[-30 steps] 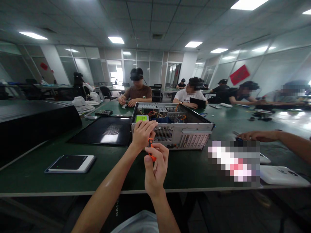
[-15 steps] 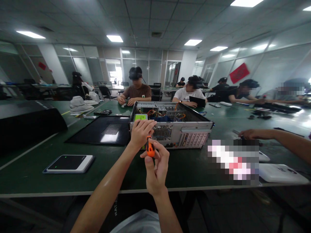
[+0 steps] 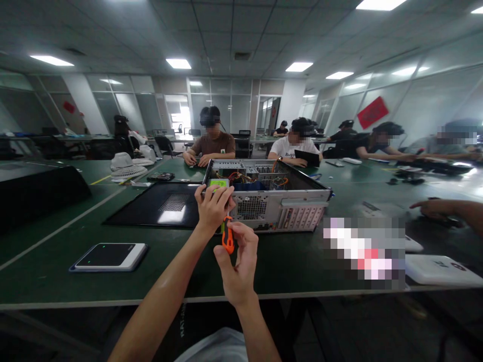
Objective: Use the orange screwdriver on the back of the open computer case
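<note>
An opened computer case [image 3: 271, 212] lies on its side before me, its rear panel towards me. My left hand [image 3: 214, 205] is closed over the case's near left corner, fingers bent beside the green-labelled power supply [image 3: 219, 183]. What lies under those fingers is hidden. Below it, an orange and black screwdriver [image 3: 228, 237] points at the rear panel, its shaft running up near my left fingers; its tip is hidden. My right hand [image 3: 239, 261] has its thumb and fingers around the screwdriver's handle.
A black side panel [image 3: 151, 203] lies left of the case. Nearer stands a white and black digital scale [image 3: 109, 256]. A white device [image 3: 441, 270] sits at the right edge, with a co-worker's hand [image 3: 433, 207] beyond it. Other people sit across the table.
The screwdriver's handle has shifted slightly left and down and now tilts differently. My right thumb and fingers have spread somewhat around it. At right, the co-worker's hand has drawn back rightward.
</note>
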{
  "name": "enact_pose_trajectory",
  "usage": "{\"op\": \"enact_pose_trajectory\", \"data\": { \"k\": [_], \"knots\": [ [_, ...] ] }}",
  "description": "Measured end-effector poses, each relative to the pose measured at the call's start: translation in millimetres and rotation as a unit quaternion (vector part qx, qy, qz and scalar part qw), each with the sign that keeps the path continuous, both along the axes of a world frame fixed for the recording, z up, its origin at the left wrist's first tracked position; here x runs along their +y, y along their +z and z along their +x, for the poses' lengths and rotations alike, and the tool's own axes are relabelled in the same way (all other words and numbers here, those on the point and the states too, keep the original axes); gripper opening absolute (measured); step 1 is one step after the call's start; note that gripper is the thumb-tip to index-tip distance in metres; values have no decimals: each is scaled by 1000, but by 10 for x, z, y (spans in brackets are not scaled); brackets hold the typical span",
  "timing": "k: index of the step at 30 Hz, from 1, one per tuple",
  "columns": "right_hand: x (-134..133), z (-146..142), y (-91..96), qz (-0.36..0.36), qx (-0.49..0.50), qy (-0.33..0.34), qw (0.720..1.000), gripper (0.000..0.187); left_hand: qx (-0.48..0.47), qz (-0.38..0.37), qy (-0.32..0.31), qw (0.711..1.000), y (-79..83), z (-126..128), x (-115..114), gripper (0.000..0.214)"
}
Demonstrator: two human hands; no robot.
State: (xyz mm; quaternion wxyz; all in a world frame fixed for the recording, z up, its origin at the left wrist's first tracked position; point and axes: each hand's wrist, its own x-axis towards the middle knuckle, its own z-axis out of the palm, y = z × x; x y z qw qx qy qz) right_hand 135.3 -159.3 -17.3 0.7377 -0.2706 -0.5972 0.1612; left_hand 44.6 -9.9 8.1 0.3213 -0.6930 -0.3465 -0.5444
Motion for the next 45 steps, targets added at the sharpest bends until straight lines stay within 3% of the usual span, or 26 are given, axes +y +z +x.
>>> {"op": "enact_pose_trajectory", "data": {
  "k": [6, 13, 23, 34, 45],
  "knots": [
    [-2, 15, 2, 10, -15, 16, 1000, 28, -9, -24, -1, 1000, 23, -22, 35, 27],
    [-136, 94, 92, 24, 60, 20, 998, 27, -17, -25, 1, 1000, 43, -142, 74, 17],
    [-218, 144, 179, 25, 54, 34, 998, 20, -44, 23, 23, 999, 63, -155, 82, 24],
    [-211, 154, 194, 28, 113, -27, 993, 15, -64, 40, 44, 996, 95, -146, 72, 33],
    [-156, 163, 200, 33, 171, -59, 983, 13, -84, 9, 0, 996, 113, -210, 95, 38]
  ]
}}
